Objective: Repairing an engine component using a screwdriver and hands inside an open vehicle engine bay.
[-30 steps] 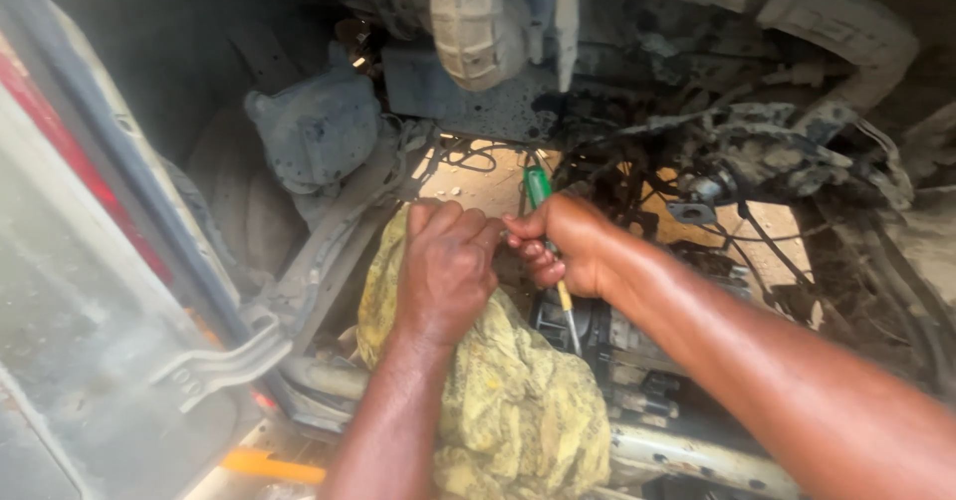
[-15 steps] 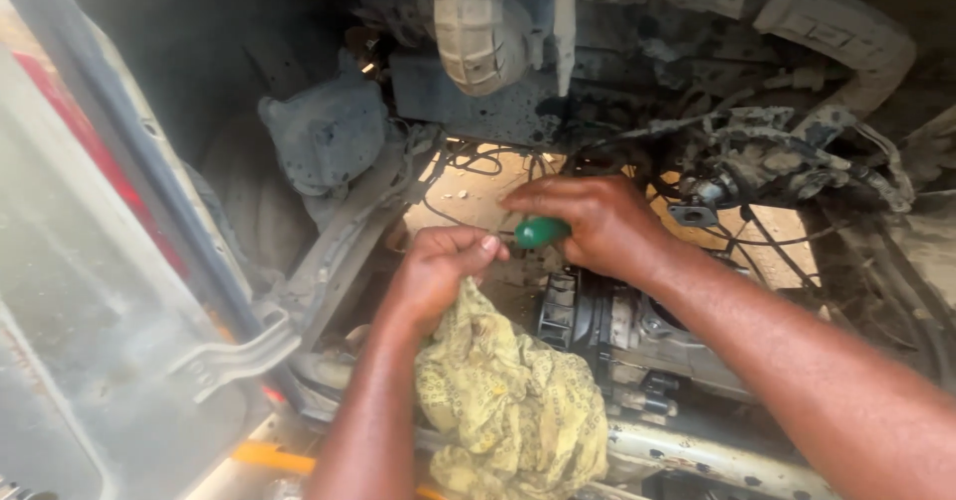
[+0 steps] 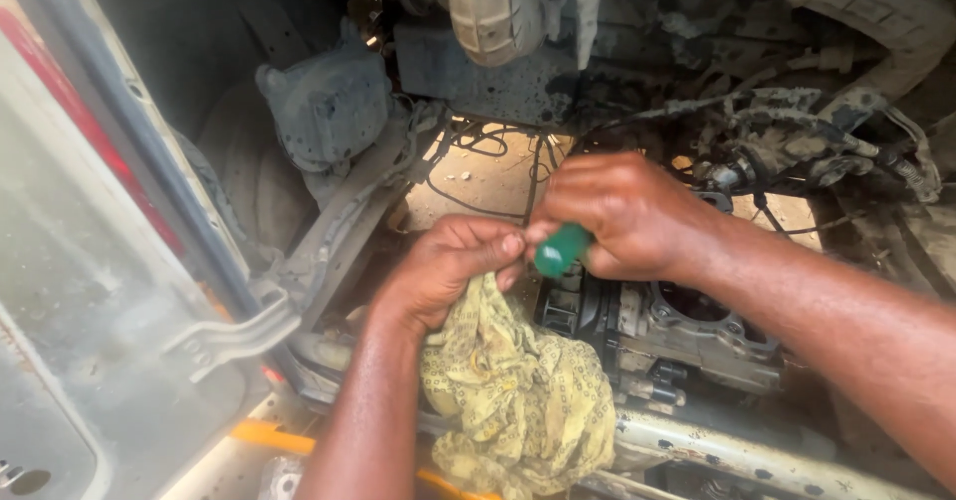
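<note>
Nearest us, our left hand is closed on a soft, limp yellow patterned rag that drapes below it over the metal frame rail; it looks light and can be bunched anywhere. Just beyond, touching it, our right hand grips a green screwdriver handle, which we judge rigid, best held around the handle. Farther off lie dusty engine parts and tangled wires.

Dim, shadowed bay — daylight through floor gap; sharp, slight edge blur.

The right hand hides all but the screwdriver's green handle.
</note>
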